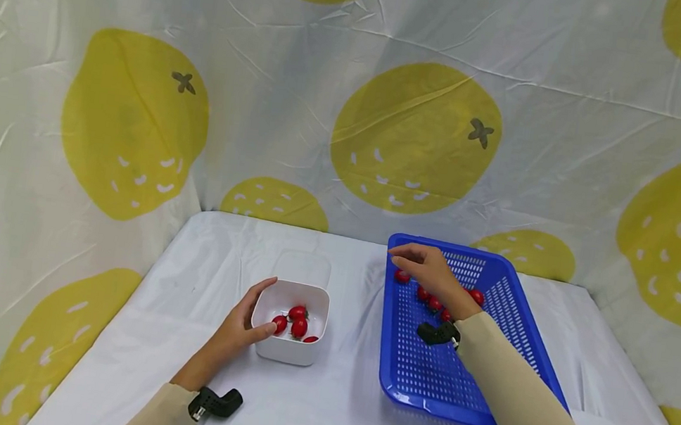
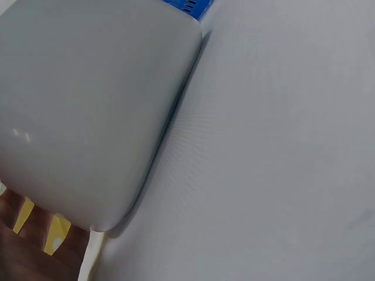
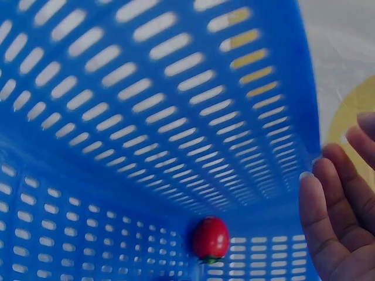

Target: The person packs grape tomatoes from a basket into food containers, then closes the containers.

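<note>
My left hand (image 1: 244,318) holds a white square container (image 1: 288,353) at its left side, thumb at the near rim and fingers along the far-left side. Several red cherry tomatoes (image 1: 298,328) lie inside it. In the left wrist view the container's smooth wall (image 2: 94,105) fills the upper left, with parts of the fingers (image 2: 35,234) below. My right hand (image 1: 429,269) is over the far left part of a blue perforated basket (image 1: 389,360), fingers loosely bent, nothing visible in them. A tomato (image 3: 211,239) lies in the basket's corner; several more (image 1: 434,303) lie partly behind the right forearm.
A clear, lid-like square piece (image 1: 302,264) lies just behind the white container. White cloth (image 1: 332,410) covers the table. Behind and at both sides hangs a white curtain (image 1: 279,91) printed with yellow lemons.
</note>
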Tool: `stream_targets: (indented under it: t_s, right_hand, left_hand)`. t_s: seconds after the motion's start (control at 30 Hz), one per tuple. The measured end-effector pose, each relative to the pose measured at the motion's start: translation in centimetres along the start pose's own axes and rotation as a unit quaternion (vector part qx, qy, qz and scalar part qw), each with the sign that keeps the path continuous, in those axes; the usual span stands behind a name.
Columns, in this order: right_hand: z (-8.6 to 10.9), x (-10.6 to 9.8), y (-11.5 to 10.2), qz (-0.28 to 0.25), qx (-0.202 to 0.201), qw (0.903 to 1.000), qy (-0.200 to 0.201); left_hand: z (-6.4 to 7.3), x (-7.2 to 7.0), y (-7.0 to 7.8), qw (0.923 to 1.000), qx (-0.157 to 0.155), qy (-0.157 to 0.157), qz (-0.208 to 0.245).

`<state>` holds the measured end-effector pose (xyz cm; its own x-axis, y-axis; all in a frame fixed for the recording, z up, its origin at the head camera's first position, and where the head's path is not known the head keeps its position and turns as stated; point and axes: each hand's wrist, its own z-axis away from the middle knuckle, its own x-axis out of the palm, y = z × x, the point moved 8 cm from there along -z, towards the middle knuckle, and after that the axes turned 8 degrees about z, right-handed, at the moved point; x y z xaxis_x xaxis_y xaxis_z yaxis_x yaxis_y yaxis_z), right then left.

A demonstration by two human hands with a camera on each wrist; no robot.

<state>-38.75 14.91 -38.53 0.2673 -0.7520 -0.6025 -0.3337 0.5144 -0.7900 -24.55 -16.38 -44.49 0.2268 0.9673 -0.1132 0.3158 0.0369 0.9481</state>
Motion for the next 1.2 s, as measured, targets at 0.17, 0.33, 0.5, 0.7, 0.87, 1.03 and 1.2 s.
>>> stream_targets:
  t_s: [0.17, 0.33, 0.5, 0.7, 0.87, 1.03, 1.2]
  right_hand:
    - [-0.4, -0.2, 1.1, 0.008, 0.035, 0.9992, 0.019]
    - [-0.8, -0.2, 2.2, 0.047, 0.054, 0.9968, 0.033]
    - [-1.2, -0.1, 3.2, 0.088, 0.051, 0.994, 0.038]
    - [-1.3, 0.0, 4.1, 0.128, 0.061, 0.9892, 0.036]
    - [-1.4, 0.3, 5.0, 0.128, 0.083, 0.9881, 0.021]
    - [-1.5, 0.4, 5.6, 0.132, 0.085, 0.9875, 0.015]
    - [-1.7, 0.6, 6.1, 0.146, 0.084, 0.9856, 0.01]
  left_hand:
    - [0.0, -0.5, -1.7, 1.0, 0.001, 0.003, 0.0]
    - [0.1, -0.5, -1.8, 0.9999, 0.009, -0.002, 0.011]
    - [0.1, -0.5, -2.0, 1.0, 0.003, 0.003, -0.006]
    - [0.1, -0.6, -2.0, 1.0, 0.001, 0.004, -0.007]
    - [0.1, -0.5, -1.9, 1.0, 0.007, -0.002, 0.004]
    - [0.0, -0.4, -1.7, 0.9999, 0.007, -0.004, 0.006]
    - [0.0, -0.4, -1.7, 1.0, 0.007, -0.005, 0.005]
